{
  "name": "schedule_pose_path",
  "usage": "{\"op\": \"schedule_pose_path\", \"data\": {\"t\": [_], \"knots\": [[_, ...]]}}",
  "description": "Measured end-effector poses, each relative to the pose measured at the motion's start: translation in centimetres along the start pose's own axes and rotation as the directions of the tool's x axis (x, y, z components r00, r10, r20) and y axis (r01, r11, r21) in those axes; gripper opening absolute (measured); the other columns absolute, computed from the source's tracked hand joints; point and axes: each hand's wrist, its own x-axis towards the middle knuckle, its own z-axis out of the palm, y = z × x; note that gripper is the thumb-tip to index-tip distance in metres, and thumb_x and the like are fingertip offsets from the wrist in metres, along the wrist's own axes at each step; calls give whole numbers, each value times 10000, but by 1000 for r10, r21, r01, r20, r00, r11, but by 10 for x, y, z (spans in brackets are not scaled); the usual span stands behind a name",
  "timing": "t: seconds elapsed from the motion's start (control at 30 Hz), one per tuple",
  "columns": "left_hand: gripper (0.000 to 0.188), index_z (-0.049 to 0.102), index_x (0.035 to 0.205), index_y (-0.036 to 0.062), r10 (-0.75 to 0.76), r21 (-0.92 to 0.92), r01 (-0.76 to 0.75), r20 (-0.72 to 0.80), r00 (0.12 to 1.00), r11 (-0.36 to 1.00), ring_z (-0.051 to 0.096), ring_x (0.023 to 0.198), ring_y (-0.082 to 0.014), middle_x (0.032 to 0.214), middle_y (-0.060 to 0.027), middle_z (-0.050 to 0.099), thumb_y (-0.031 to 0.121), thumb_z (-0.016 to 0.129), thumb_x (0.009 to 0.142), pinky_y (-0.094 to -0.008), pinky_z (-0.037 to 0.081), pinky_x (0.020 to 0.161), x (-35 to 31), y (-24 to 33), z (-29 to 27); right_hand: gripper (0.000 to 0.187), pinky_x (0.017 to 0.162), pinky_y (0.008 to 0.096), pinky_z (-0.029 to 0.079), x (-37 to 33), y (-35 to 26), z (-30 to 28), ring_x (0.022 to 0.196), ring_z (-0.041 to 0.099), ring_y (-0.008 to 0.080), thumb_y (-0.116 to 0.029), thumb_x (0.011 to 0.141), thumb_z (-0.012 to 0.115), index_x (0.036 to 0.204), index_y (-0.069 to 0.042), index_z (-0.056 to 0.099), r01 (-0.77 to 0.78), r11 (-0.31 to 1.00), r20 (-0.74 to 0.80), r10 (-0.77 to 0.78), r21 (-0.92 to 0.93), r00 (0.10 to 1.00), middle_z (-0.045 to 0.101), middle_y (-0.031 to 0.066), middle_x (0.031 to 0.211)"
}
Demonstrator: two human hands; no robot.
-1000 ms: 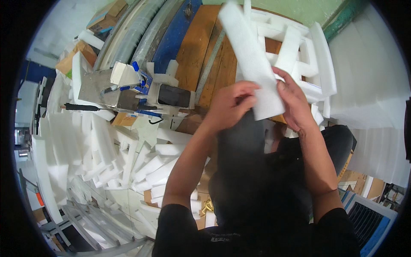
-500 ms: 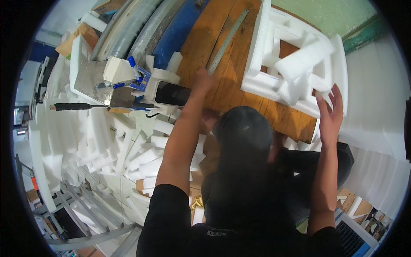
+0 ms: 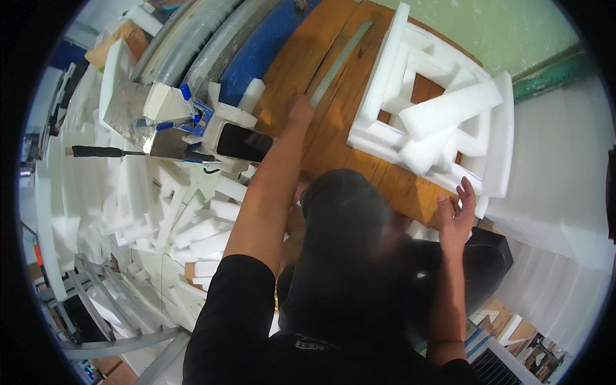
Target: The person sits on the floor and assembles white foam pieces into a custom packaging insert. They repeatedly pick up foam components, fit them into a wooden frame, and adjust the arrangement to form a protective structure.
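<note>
Left hand (image 3: 299, 110): at the near end of a metal ruler (image 3: 341, 64); grip cannot be told. Right hand (image 3: 457, 215): empty, fingers loosely curled, beside a white foam frame (image 3: 378, 142). Foam strips (image 3: 452, 110): two, crossed atop frame. Wooden table (image 3: 385, 170): beneath. Step, judged: fetching ruler; lifting calls for an edge pinch.

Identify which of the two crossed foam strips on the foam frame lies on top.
The strip reaching farther right: its broad face is uncovered, and it partly hides the other strip.
</note>
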Motion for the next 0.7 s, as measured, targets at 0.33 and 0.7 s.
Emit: {"op": "schedule_pose_path", "data": {"t": [0.33,0.7], "knots": [[330,708,1153,-39,23,-244,-131,-403,915,961,681,992,-424,1018,-236,718,183,663,913,-491,535,900,-41,-10,-25,595,1120,428,402,-7,0,2,1364,480,292,-162,959,694,1468,30,453,77,995,78,-82,60,994,500,159,1492],[128,641,940,13,194,-572,-504,-516,834,647,643,851,-261,900,-118,639,-26,725,853,-374,502,738,-348,-116,-87,694,754,338,597,-15,-99,11,1066,670,270,-95,946,650,1560,3,341,119,861,293,-294,494,910,563,228,1371]]}}
